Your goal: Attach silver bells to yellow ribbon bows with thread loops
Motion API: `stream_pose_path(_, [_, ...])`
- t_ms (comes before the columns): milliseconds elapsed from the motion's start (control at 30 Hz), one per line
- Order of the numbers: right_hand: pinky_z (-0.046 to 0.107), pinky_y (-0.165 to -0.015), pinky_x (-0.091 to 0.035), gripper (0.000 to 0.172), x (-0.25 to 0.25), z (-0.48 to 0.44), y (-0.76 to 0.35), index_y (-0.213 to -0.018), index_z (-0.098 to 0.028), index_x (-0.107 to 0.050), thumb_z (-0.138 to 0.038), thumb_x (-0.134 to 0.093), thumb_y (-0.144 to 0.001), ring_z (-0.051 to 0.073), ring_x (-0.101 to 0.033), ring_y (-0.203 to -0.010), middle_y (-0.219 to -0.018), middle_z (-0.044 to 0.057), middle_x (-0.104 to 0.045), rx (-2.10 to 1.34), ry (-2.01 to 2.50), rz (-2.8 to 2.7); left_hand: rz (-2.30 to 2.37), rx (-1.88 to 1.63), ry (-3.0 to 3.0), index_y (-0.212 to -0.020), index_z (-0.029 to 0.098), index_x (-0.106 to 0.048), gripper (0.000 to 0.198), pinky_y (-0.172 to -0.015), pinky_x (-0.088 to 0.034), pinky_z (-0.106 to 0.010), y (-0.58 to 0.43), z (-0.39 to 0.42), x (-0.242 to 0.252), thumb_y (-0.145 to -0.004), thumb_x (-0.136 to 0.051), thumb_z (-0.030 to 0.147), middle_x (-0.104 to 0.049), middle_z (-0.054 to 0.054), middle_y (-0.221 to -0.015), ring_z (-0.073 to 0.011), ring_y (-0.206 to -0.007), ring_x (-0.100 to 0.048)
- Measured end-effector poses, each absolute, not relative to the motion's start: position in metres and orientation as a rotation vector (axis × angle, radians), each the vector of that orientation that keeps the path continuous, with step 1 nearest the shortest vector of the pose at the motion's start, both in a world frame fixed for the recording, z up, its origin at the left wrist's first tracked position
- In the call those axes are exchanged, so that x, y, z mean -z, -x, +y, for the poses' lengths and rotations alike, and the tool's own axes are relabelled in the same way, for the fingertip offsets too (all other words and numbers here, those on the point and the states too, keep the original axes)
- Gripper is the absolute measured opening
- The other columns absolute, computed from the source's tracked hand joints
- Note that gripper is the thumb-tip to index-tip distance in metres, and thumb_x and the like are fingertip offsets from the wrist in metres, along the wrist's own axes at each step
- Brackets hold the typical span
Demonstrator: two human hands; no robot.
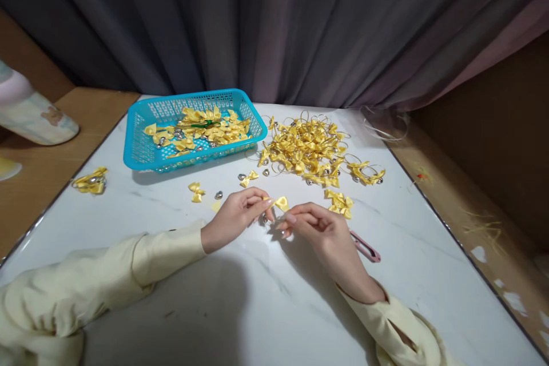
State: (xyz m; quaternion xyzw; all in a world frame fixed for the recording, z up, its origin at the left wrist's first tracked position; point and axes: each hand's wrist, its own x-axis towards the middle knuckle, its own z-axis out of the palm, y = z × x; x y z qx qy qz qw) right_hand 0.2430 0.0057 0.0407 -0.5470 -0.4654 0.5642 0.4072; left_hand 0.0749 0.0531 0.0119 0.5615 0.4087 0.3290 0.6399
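Note:
My left hand (241,213) pinches a small yellow satin bow (282,203) between thumb and fingers, above the middle of the table. A silver heart-shaped bead (265,218) shows just under those fingertips. My right hand (315,226) is close beside the bow with its thumb and fingertips pressed together; what they hold, if anything, is too small to make out. Near my left hand lie another yellow bow (196,192) and a loose silver heart bead (218,195). Beyond my right hand is a small cluster of yellow bows (339,204).
A blue plastic basket (148,161) with bows and silver beads stands at the back left. Right of it is a heap of bows on thin loops (304,146). A pink-handled tool (366,247) lies partly behind my right hand. A tumbler (40,114) stands far left.

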Motion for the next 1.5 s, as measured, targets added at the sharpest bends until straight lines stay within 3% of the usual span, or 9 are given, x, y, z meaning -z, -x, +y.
stream_pose_path(367, [0.024, -0.064, -0.051, 0.016, -0.037, 0.003, -0.239, -0.073, -0.018, -0.068, -0.03, -0.061, -0.079, 0.016, -0.068, -0.062, -0.064, 0.001, -0.072, -1.048, 1.537, -1.43, 0.983, -0.809, -1.376, -0.081, 0.014, -0.054, 0.018, -0.055, -0.038, -0.022, -0.075, 0.049, -0.006, -0.085, -0.053, 0.032, -0.062, 0.0, -0.064, -0.0105, -0.059, -0.052])
stream_pose_path(1500, [0.023, -0.062, -0.051, 0.02, -0.038, 0.004, -0.238, -0.066, -0.017, -0.067, -0.029, -0.058, -0.079, 0.016, -0.068, -0.06, -0.06, 0.002, -0.071, -1.144, 1.553, -1.366, 0.958, -0.785, -1.362, -0.083, 0.015, -0.053, 0.015, -0.062, -0.043, -0.022, -0.076, 0.046, 0.0, -0.086, -0.053, 0.03, -0.061, 0.001, -0.065, -0.0105, -0.064, -0.056])
